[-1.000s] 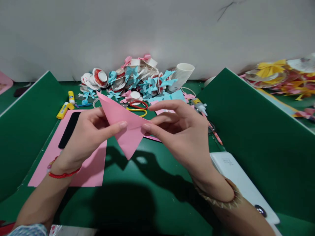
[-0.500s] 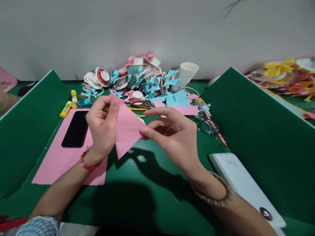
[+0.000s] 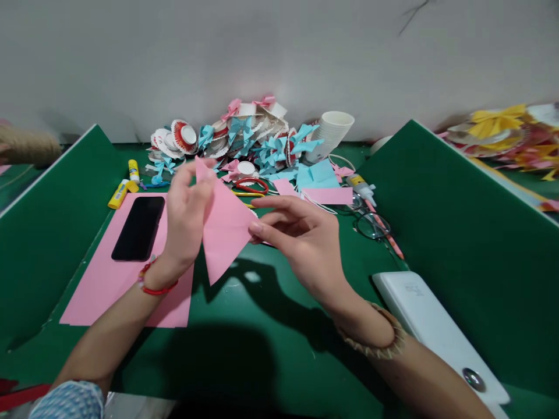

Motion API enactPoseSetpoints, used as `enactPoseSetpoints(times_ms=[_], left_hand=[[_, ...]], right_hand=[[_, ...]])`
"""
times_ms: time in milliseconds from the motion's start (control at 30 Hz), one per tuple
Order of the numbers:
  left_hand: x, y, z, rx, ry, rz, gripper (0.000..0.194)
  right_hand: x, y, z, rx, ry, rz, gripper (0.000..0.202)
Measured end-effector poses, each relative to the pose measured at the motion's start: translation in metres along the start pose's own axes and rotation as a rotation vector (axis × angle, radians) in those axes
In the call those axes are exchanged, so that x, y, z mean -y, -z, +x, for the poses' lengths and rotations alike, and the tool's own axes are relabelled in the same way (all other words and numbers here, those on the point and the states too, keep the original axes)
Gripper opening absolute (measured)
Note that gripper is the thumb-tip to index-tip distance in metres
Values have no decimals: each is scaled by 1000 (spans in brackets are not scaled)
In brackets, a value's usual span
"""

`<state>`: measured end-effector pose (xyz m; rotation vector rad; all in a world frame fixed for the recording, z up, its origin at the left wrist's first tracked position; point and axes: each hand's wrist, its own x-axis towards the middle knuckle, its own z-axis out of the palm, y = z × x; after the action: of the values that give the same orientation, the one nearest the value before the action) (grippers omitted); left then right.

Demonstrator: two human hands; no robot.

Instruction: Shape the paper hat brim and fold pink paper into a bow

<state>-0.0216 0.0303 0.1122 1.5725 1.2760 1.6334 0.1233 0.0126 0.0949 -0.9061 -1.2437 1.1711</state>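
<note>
A folded pink paper (image 3: pixel 225 227), triangular in outline, is held up above the green table between both hands. My left hand (image 3: pixel 187 209) grips its upper left edge, the thumb in front and the other fingers partly behind the paper. At the right corner, my right hand (image 3: pixel 301 238) pinches the paper between thumb and fingertips, its index finger stretched above. Behind the paper lie scissors with red and yellow handles (image 3: pixel 251 186), partly covered. Left of my left hand, a black phone (image 3: pixel 138 228) rests on pink paper sheets (image 3: pixel 96 279).
Green partitions stand at left (image 3: pixel 56 233) and right (image 3: pixel 458 233). At the back are paper ornaments with bows (image 3: pixel 244 134), stacked cups (image 3: pixel 329 134), blue paper (image 3: pixel 317 174) and glue sticks (image 3: pixel 117 194). Eyeglasses (image 3: pixel 372 226) and a white device (image 3: pixel 437 331) lie at right.
My left hand has shifted slightly and its fingers have loosened and straightened a little along the paper. The right hand keeps its pinch. Beyond the left partition, a twine roll has moved into fuller view.
</note>
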Motion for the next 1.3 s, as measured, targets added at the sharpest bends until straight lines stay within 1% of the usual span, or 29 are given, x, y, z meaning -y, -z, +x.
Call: enactPoseSetpoints(times_ms=[67,100,133,167,267,333,500,600,667,800,900,967,1067,1167,1300], left_hand=[[-5,2,-1,279,212,-73,18],[-7,3,-2,368,287,-71,17],[-9,4,-3,403,325,-48,16],[-11,5,-4,388,323,-16,15],[-14,4,-6,260,234,54,13],[-14,3,-7,233,215,57,14],[-13,2,-10,212,226,55,31],[-13,2,-11,200,229,78,36],[-12,3,-11,201,232,92,37],[-8,3,-10,222,236,92,32],[-8,3,-8,249,241,86,31],[-9,3,-7,266,244,87,29],[-10,4,-6,260,246,94,20],[-8,5,-4,192,216,71,14],[-1,8,1,78,142,19,17]], right_hand=[[1,2,2,-36,16,7,19],[1,3,3,-47,20,3,19],[2,3,3,-54,20,-3,19],[2,4,4,-57,16,-9,19],[3,4,4,-81,8,-12,17],[3,4,3,-99,15,-8,18],[6,4,1,-129,52,-30,18],[8,3,0,-148,82,-64,17],[9,3,-1,-175,116,-94,17],[8,1,-3,-240,224,-178,16],[9,2,-3,-230,269,-244,10],[11,3,-3,-204,252,-264,7],[13,5,0,-149,164,-223,8],[12,8,4,-114,79,-116,9],[8,12,10,-152,66,-34,11]])
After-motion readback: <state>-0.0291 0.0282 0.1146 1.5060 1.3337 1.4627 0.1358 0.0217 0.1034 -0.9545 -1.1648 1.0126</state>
